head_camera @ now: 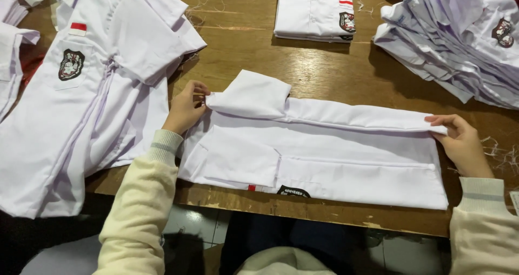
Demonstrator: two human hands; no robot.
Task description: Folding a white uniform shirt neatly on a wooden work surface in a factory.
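at far left an open white shirt (81, 102) lies spread on the wooden table (324, 75). next, our left hand (186, 107) pinches the shoulder corner of the folded shirt (335, 161) lying along the table's near edge; our right hand (462, 142) pinches its hem fold. we judge the cloth light, soft and limp, best held at the fold's two ends. folded stacks (316, 10) lie beyond.
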